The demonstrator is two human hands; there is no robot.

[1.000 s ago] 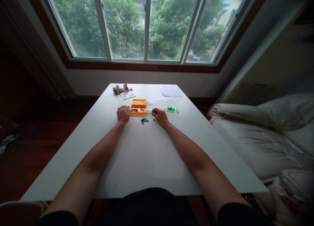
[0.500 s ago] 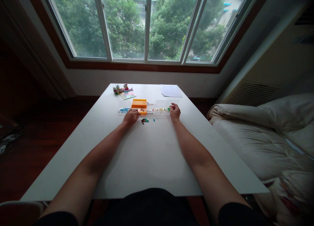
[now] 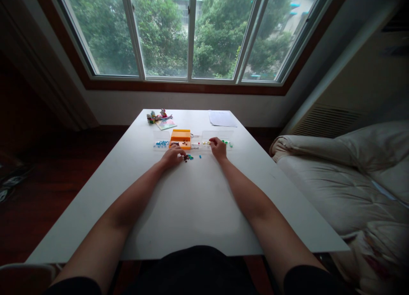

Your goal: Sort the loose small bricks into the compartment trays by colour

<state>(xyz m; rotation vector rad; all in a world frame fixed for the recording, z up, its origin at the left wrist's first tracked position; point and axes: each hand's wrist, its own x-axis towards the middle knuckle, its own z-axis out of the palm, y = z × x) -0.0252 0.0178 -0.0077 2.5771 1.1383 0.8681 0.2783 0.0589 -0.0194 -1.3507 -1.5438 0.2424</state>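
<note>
My left hand (image 3: 174,156) rests low over the table, its curled fingertips at a small pile of brown and green pieces (image 3: 188,157). Whether it pinches a piece is too small to tell. An orange box (image 3: 181,135) with an open lid and brown pieces inside stands just beyond it. My right hand (image 3: 218,148) is over a clear box with pale yellow pieces (image 3: 206,143), fingers bent together; anything between them is hidden. Green pieces (image 3: 227,143) lie to its right. Blue pieces (image 3: 162,143) fill a clear box at the left. One blue piece (image 3: 200,156) lies alone.
The white table (image 3: 198,201) extends toward me. At its far left are small colourful figures (image 3: 156,116) and a patterned card (image 3: 166,124); white paper (image 3: 223,118) lies far right. A pale sofa (image 3: 332,180) stands to the right, below the window's side.
My left hand has moved slightly right and nearer, from the orange box to the pile. My right hand has shifted left, from the green pieces to the pale yellow ones.
</note>
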